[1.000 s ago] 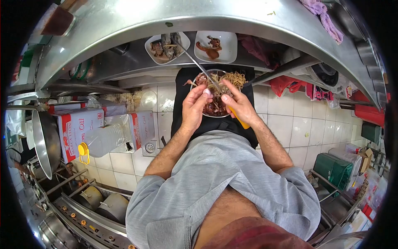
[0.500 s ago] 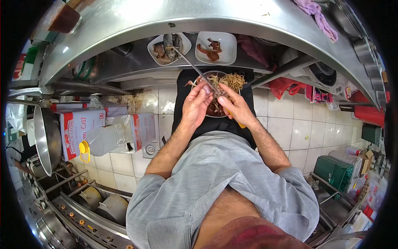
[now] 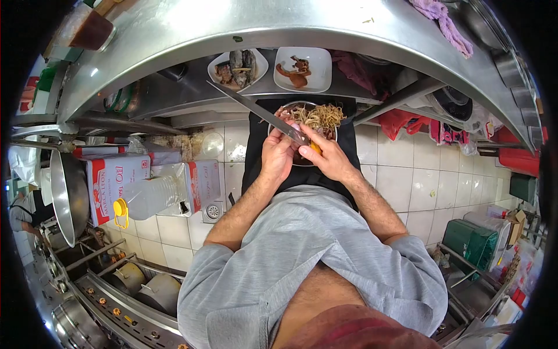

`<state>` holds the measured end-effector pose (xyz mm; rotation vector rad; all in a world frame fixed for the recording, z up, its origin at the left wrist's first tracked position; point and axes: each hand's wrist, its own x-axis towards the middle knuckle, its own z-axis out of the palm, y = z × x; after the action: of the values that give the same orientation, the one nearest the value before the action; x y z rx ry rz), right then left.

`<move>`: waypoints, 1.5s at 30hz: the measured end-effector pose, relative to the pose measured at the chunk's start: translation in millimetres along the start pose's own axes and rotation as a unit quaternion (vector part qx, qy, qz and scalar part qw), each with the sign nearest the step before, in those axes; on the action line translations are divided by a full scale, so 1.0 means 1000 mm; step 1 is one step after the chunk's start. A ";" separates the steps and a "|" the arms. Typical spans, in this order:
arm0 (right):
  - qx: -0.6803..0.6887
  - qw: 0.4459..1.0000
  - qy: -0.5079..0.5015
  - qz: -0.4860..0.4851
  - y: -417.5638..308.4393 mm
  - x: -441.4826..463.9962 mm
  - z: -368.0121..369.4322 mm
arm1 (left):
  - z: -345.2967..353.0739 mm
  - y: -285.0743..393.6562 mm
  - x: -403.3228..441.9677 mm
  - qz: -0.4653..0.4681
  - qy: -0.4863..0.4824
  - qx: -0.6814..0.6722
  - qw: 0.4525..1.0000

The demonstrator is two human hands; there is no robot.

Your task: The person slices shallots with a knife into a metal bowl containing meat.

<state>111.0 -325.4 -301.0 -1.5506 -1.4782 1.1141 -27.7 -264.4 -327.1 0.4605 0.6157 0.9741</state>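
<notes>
My right hand point(image 3: 325, 156) is closed on the yellow handle of a long knife point(image 3: 253, 107), whose blade points up and left past the bowl. Against the lower part of the blade, the fingers of my left hand point(image 3: 278, 153) are pinched on a small piece, probably a shallot or onion, mostly hidden. Both hands are over the near side of a metal bowl point(image 3: 304, 105) on my lap. Stringy pale roots point(image 3: 321, 117) lie at the bowl's far side, with reddish peelings beneath.
Two white dishes with food, a left one point(image 3: 260, 79) and a right one point(image 3: 319, 79), stand on the lower shelf. A steel counter point(image 3: 279, 26) curves above. On the left are oil boxes point(image 3: 110, 185) and a plastic jug point(image 3: 152, 195). A person stands far left.
The knife has turned flatter, its tip swinging left and its blade now broadside over my left fingers. My two hands have come closer together and slightly lower.
</notes>
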 end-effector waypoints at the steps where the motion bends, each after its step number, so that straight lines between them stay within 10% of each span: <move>1: -0.003 1.000 0.007 -0.015 0.001 -0.001 0.000 | 0.001 -0.001 0.000 0.003 0.007 0.007 1.000; 17: -0.017 0.998 -0.020 0.051 0.010 0.001 0.002 | -0.002 -0.003 0.000 0.009 0.010 0.021 1.000; 20: -0.026 0.981 0.107 -0.158 0.019 0.005 0.009 | 0.002 -0.002 -0.001 0.026 0.009 -0.004 1.000; 22: 0.230 0.967 -0.021 0.109 -0.002 0.001 -0.004 | -0.008 -0.001 0.004 -0.005 -0.017 0.003 1.000; 45: 0.168 0.976 0.012 0.139 -0.016 -0.001 -0.013 | -0.020 0.020 0.003 -0.061 -0.040 0.005 0.997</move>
<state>117.4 -324.4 -281.1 -1.5490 -1.0101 1.4175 -52.4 -250.2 -330.4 0.4629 0.5710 0.8329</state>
